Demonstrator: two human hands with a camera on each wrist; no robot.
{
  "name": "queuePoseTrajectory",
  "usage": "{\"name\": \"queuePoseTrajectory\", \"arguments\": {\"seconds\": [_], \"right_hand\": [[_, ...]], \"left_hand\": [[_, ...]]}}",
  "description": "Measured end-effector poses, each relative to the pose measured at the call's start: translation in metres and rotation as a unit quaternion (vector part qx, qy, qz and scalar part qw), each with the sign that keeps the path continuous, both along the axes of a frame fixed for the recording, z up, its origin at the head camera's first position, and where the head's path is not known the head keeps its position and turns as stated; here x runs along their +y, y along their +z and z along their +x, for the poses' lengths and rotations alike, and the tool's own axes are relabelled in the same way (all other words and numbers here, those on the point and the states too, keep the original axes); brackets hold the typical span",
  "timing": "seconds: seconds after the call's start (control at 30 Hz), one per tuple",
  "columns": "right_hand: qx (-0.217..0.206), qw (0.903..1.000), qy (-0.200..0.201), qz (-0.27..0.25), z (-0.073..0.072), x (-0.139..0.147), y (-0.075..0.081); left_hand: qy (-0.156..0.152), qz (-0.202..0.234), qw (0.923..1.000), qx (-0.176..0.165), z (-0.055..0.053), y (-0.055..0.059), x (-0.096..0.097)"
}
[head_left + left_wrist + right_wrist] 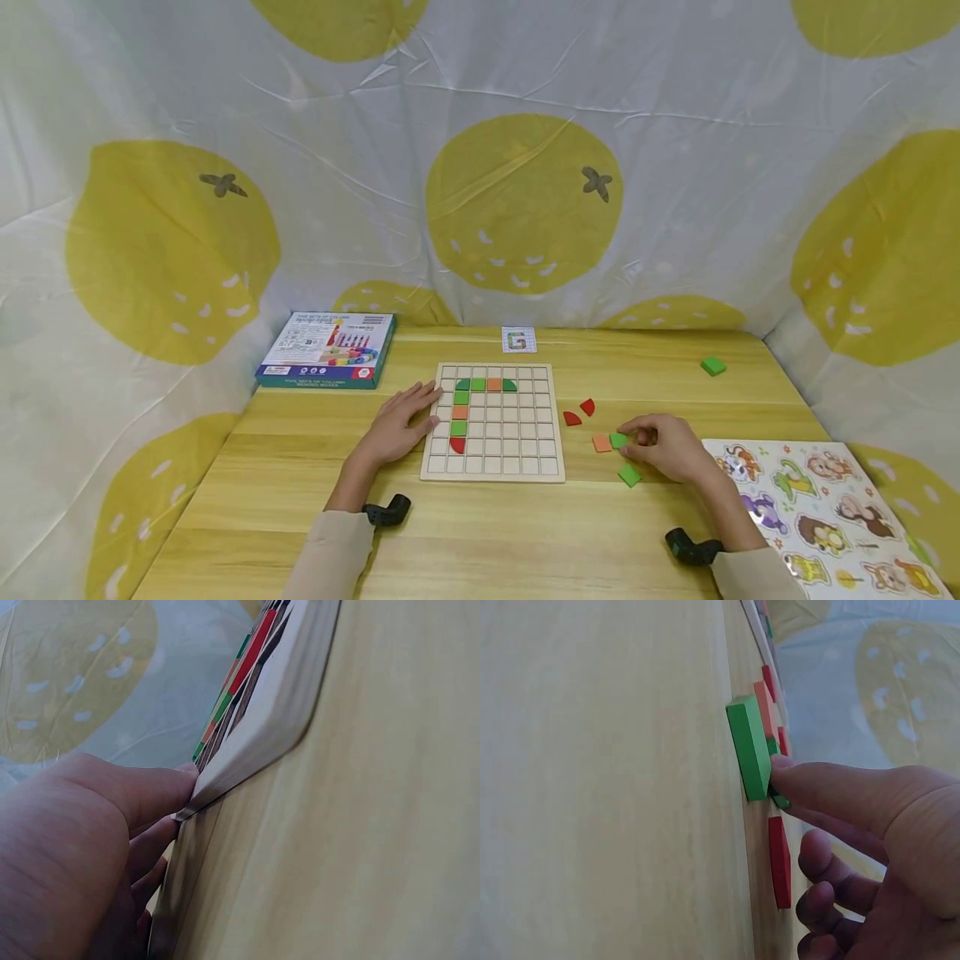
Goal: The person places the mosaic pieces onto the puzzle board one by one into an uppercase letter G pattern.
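A wooden grid board (513, 477) lies mid-table, with green, orange and red tiles set along an upper row and down a left column. My left hand (397, 423) rests at its left edge, fingers extended, thumb (161, 793) touching the rim. To the board's right, my right hand (663, 447) pinches a green square tile (617, 440) between thumb and forefinger. Beside that tile lies an orange square (602, 443), and nearer me another green square (629, 476). Two red quarter-round pieces (572, 418) lie closer to the board. The right wrist view shows another red piece (780, 862) below the fingers.
Behind the board lies a small card (519, 340) with a coloured letter G on a grid. A flat box (326, 350) is at the back left. At the back right sits a green block (713, 366). An animal puzzle board (817, 500) occupies the right front.
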State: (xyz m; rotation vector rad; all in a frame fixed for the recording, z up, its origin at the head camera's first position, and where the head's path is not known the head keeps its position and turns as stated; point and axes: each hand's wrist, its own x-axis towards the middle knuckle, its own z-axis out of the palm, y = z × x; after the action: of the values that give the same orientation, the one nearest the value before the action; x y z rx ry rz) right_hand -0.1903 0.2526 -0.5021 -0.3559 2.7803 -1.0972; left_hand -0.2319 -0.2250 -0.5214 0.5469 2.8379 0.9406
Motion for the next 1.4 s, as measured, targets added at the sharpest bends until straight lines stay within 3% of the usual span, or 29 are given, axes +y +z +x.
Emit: {"name": "queuePoseTrajectory", "arguments": {"seconds": [0.63,1.4], "right_hand": [[0.041,0.9979,-0.048,-0.018,-0.006,-0.014,0.009],[0.05,0.9972,-0.007,-0.055,-0.022,-0.073,0.011]], "left_hand": [[-0.001,0.002,1.0,-0.001,0.0,-0.001,0.0],[0.001,0.008,1.0,-0.001,-0.001,-0.003,-0.001]]}}
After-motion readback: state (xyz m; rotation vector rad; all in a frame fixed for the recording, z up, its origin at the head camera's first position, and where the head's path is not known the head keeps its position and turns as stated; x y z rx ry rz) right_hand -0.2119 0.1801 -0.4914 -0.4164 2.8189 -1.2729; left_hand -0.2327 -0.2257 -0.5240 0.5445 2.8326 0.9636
